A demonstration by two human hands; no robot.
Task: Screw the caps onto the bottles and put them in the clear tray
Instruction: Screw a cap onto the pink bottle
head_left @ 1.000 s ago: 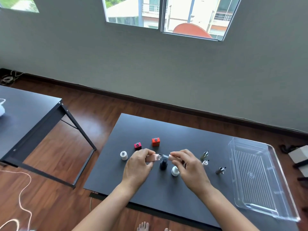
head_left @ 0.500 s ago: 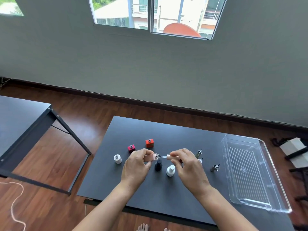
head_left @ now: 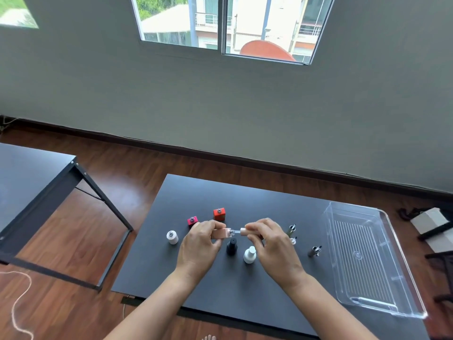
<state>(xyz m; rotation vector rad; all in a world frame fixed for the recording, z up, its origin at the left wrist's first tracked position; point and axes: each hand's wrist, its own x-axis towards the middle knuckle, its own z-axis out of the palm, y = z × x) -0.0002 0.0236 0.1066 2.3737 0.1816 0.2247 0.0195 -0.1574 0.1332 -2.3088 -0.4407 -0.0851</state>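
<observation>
My left hand (head_left: 199, 244) grips a small peach bottle (head_left: 221, 233) held sideways above the black table (head_left: 245, 290). My right hand (head_left: 272, 244) pinches its peach cap (head_left: 244, 231), whose thin brush stem points into the bottle's neck. On the table stand a white open bottle (head_left: 172, 237), a pink one (head_left: 192, 221), an orange-red one (head_left: 219, 213), a capped black bottle (head_left: 232, 246) and a capped white bottle (head_left: 249, 254). Three loose caps lie to the right, the nearest to the tray being a grey cap (head_left: 314, 251). The clear tray (head_left: 367, 261) sits at the table's right end, nothing in it.
A second dark table (head_left: 29, 182) stands to the left across a strip of wooden floor. Boxes and dark objects (head_left: 429, 222) lie on the floor beyond the tray. A cord (head_left: 17, 303) trails on the floor at lower left.
The hands keep the same hold on bottle and cap; the cap seems drawn slightly away from the neck. The camera view has drifted.
</observation>
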